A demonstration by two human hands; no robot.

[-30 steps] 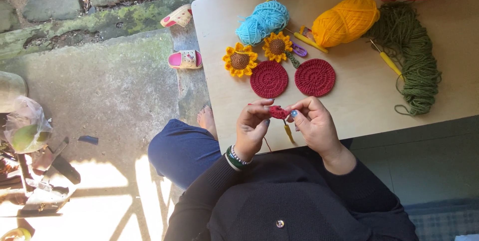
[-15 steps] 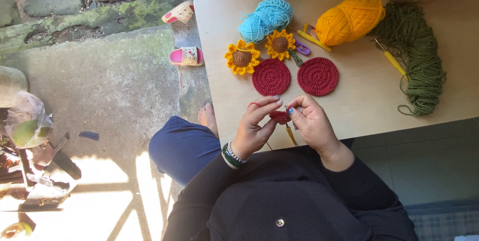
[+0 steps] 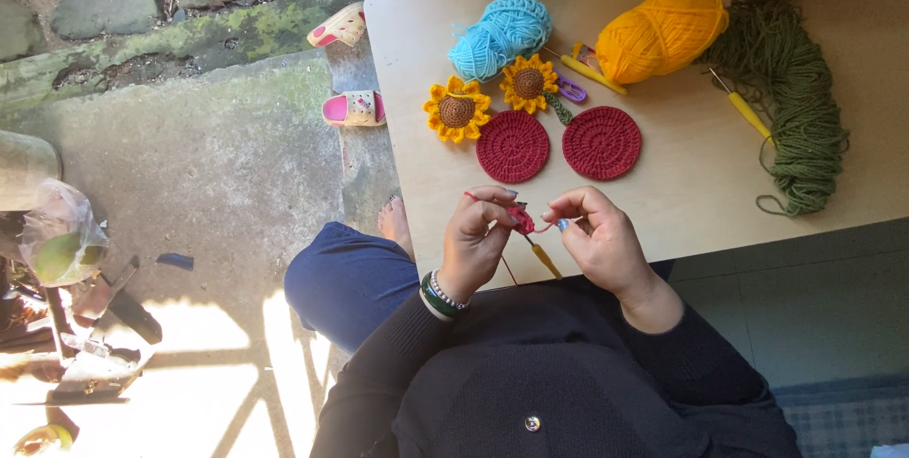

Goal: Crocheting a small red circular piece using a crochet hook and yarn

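I see the small red crochet piece [image 3: 523, 220] at the table's near edge [image 3: 663, 250], between both hands. My left hand [image 3: 476, 242] pinches it; my right hand [image 3: 598, 238] lies just right, fingertips closed on the red yarn strand [image 3: 543, 227], hook handle [image 3: 544, 260] pointing near.

An outdoor yard or patio of a home, used as a spot for crochet. A light wooden table [image 3: 663, 212] stands on a mossy concrete floor [image 3: 189, 136] edged with rough stones [image 3: 95, 8], with strong sunlight falling across it. Small pink slippers [image 3: 352, 109] lie beside the table, and yarn balls [image 3: 663, 32] and crocheted sunflowers [image 3: 456, 110] rest on it.
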